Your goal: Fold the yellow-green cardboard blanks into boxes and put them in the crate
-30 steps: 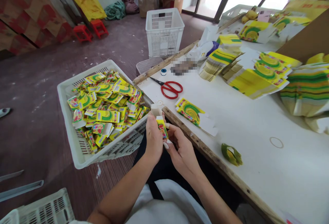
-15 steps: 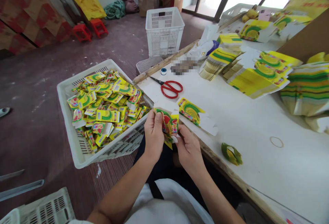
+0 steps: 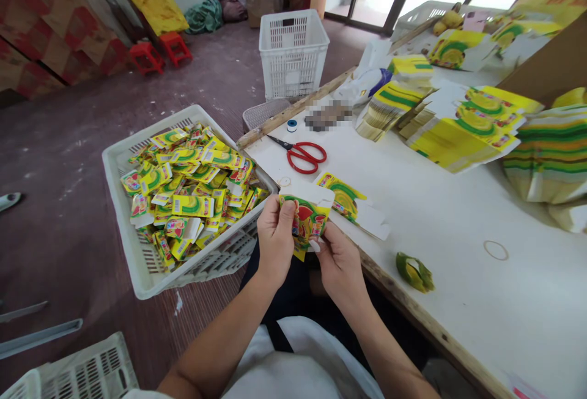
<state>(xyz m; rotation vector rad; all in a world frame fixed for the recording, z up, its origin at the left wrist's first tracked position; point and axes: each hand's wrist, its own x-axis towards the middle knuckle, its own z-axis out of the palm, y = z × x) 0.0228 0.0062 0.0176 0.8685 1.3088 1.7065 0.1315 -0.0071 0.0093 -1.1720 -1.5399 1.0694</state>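
Observation:
Between my two hands, over the table's front edge, is a small printed carton, yellow and green with red fruit pictures and a white flap at its top. My left hand pinches its left side, thumb on the printed face. At the lower right corner my right hand grips it by a small white flap. Just behind lies a flat yellow carton blank with white flaps. To the left, a white plastic crate holds a heap of similar small cartons.
Red-handled scissors and a thread spool lie on the white table. Stacks of carton blanks stand at the right. A green peel-like piece and a rubber band lie nearer. Another crate stands beyond.
The carton has turned and widened, showing more of its printed face. My right hand has shifted slightly right along its lower corner; my left hand keeps its hold.

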